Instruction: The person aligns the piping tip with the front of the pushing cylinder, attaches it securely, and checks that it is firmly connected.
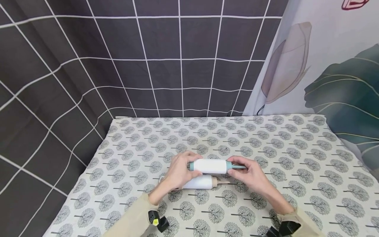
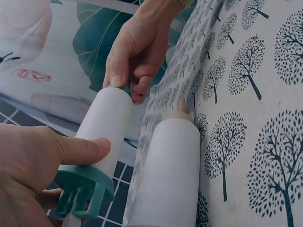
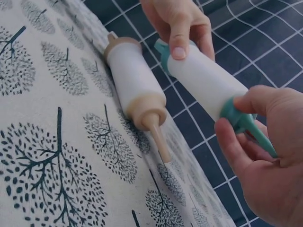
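My left hand [image 1: 179, 170] and right hand [image 1: 253, 173] hold a white syringe-like tube [image 1: 211, 166] with teal ends, level above the cloth. The left thumb lies along the barrel by the teal flange [image 2: 87, 182], which has open loops and a pale rod below it. At the other end my right thumb and fingers pinch the teal cap [image 3: 230, 113], from which a thin teal nozzle [image 3: 260, 137] runs towards the palm. Nearer me lies a matching tube [image 1: 199, 182] with beige ends, on the cloth, its beige nozzle [image 3: 158, 139] pointing right. My left hand partly hides its left end.
A pale cloth [image 1: 284, 154] printed with grey trees covers the table. Behind and to the left hangs a dark curtain [image 1: 160, 39] with a white grid. A white curtain [image 1: 284, 75] with leaf prints hangs at the right, beyond the table's edge.
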`<act>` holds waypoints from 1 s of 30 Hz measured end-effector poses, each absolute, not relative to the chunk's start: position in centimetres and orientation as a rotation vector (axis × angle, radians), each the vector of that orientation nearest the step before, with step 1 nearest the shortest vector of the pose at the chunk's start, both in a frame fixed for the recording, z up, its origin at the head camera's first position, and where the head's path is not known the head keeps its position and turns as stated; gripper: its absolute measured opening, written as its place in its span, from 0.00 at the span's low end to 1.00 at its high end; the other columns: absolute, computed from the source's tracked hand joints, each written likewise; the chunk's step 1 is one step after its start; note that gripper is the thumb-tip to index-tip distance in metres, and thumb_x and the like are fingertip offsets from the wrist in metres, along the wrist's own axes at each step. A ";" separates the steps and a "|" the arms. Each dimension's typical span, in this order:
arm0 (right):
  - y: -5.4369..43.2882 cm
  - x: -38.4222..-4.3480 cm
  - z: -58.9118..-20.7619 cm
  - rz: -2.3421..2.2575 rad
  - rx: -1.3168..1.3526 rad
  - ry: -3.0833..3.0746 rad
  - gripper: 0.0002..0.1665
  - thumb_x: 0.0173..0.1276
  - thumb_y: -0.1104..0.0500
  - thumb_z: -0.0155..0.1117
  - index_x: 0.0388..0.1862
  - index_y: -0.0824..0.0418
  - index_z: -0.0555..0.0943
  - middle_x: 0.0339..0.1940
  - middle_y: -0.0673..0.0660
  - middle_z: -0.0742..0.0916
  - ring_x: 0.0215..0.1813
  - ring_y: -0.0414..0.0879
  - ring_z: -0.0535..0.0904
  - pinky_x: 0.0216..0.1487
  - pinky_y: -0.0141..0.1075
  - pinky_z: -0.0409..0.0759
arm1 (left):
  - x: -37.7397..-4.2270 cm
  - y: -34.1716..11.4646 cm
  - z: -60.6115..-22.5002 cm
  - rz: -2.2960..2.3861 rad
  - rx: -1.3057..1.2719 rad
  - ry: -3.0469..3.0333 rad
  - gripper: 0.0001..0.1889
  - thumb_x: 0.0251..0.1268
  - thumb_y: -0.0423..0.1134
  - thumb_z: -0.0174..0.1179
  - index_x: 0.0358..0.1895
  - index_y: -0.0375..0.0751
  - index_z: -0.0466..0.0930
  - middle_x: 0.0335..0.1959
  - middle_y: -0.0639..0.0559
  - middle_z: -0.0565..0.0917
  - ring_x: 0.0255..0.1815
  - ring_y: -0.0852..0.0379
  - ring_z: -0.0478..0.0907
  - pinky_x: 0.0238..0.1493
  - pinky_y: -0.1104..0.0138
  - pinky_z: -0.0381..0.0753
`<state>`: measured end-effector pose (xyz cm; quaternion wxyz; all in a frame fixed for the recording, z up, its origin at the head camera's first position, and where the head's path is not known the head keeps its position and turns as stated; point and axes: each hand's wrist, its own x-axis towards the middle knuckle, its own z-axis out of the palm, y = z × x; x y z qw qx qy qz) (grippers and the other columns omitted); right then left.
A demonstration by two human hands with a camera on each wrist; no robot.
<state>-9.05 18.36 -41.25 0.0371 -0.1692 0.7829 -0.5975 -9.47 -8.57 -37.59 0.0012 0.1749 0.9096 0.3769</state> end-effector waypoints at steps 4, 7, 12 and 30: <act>18.4 -9.2 -41.4 -1.865 -0.510 2.361 0.23 0.61 0.70 0.71 0.56 0.70 0.79 0.49 0.69 0.84 0.41 0.50 0.86 0.42 0.41 0.85 | -9.8 -8.5 -37.8 1.181 0.576 2.872 0.26 0.44 0.31 0.78 0.52 0.41 0.85 0.53 0.46 0.84 0.55 0.44 0.77 0.64 0.42 0.63; 18.4 -9.3 -41.4 -1.881 -0.514 2.344 0.25 0.61 0.71 0.71 0.58 0.71 0.78 0.51 0.70 0.83 0.42 0.52 0.85 0.42 0.41 0.85 | -10.1 -8.5 -37.9 1.164 0.584 2.886 0.26 0.44 0.31 0.78 0.52 0.41 0.85 0.53 0.45 0.84 0.55 0.43 0.77 0.64 0.41 0.63; 18.6 -9.5 -41.4 -1.849 -0.453 2.427 0.27 0.65 0.68 0.68 0.62 0.73 0.74 0.54 0.70 0.82 0.49 0.56 0.83 0.49 0.33 0.82 | -10.5 -8.6 -38.1 1.165 0.580 2.886 0.26 0.45 0.32 0.78 0.53 0.40 0.85 0.54 0.44 0.83 0.56 0.41 0.77 0.64 0.40 0.63; 19.4 -9.1 -41.5 -1.808 -0.193 2.570 0.23 0.68 0.67 0.64 0.60 0.72 0.73 0.59 0.70 0.78 0.53 0.56 0.79 0.51 0.27 0.77 | -12.0 -9.3 -39.3 1.100 0.488 2.837 0.27 0.46 0.36 0.78 0.55 0.43 0.85 0.58 0.44 0.82 0.59 0.39 0.75 0.66 0.43 0.61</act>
